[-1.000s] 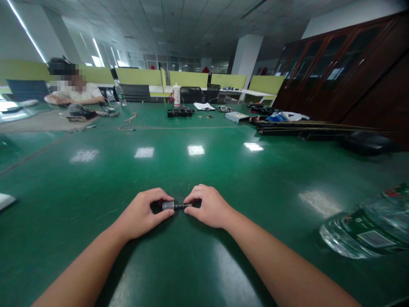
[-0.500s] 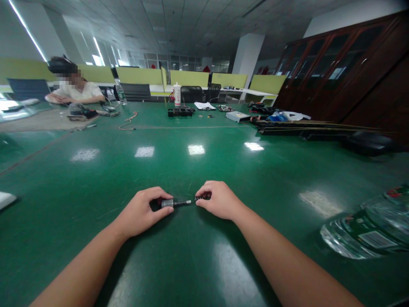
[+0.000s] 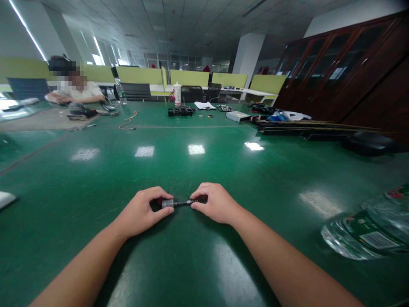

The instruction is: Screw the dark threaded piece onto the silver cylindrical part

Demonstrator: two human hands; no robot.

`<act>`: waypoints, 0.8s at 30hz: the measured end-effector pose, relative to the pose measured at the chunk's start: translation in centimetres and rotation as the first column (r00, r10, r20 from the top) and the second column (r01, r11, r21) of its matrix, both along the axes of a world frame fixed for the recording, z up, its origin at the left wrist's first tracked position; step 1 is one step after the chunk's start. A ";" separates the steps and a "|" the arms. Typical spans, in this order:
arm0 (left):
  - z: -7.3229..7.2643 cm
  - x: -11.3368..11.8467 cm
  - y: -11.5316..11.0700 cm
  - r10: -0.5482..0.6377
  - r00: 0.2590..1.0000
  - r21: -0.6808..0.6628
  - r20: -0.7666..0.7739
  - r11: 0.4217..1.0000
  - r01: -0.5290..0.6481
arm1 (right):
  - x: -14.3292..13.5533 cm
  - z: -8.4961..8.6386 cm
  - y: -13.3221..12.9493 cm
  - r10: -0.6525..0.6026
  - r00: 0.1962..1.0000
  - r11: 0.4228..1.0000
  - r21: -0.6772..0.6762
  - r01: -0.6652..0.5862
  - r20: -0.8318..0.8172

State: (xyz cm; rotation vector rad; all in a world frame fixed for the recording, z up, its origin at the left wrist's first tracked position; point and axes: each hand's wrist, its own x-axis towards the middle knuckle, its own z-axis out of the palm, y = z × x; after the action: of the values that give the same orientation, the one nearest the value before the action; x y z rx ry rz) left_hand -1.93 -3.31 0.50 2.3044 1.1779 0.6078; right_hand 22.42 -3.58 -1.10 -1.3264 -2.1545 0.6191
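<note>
My left hand (image 3: 145, 211) pinches a grey cylindrical part (image 3: 168, 203) between thumb and fingers, low over the green table (image 3: 179, 166). A thin dark shaft (image 3: 181, 203) with a silvery tip points right from that cylinder. My right hand (image 3: 215, 204) is closed on a small dark coiled piece (image 3: 194, 201), mostly covered by the fingers. The coiled piece meets the tip of the shaft; whether it sits around the tip or only touches it I cannot tell.
A large water bottle (image 3: 367, 232) lies at the right edge. Across the table are a black part (image 3: 181, 111), a white bottle (image 3: 177, 94), a cord (image 3: 128, 123) and dark panels (image 3: 294, 128). A person (image 3: 76, 89) sits at the far left.
My right hand has moved slightly left with the coiled piece, closing the gap to the shaft's tip. My left hand has stayed in place.
</note>
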 end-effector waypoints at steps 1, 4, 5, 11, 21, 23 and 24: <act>-0.1 0.0 0.0 0.000 1.000 0.000 0.002 1.000 0.000 | -0.2 0.0 -0.1 0.002 1.000 1.000 -0.001 -0.002 -0.021; -0.2 0.3 -0.2 -0.001 1.000 0.008 0.009 1.000 0.001 | -0.9 -0.1 -0.3 0.041 0.994 0.999 -0.002 -0.041 -0.104; -0.2 0.4 -0.3 -0.005 1.000 0.010 0.012 1.000 0.005 | -1.2 -0.2 -0.4 0.070 0.992 0.998 0.002 -0.070 -0.110; -0.1 0.6 -0.5 -0.052 0.998 -0.020 0.027 0.998 0.052 | -1.8 -0.4 -0.9 0.094 0.991 0.995 0.039 -0.091 -0.093; -0.6 0.6 -0.2 -0.049 0.999 -0.020 -0.010 0.999 0.048 | -1.7 -0.4 -0.8 0.113 0.993 0.992 0.068 -0.111 -0.034; -0.6 0.6 -0.3 -0.047 0.999 -0.022 -0.009 0.999 0.047 | -1.7 -0.5 -0.8 0.119 0.992 0.991 0.072 -0.116 -0.036; -0.5 0.6 -0.3 -0.046 0.999 -0.024 -0.010 0.999 0.045 | -1.7 -0.5 -0.8 0.120 0.992 0.991 0.072 -0.117 -0.036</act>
State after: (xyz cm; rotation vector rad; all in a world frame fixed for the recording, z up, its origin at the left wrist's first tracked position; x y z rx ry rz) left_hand -1.33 -3.60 -0.04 2.3107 1.1285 0.5626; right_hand 20.71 -4.41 -1.58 -1.1466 -2.2135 0.6061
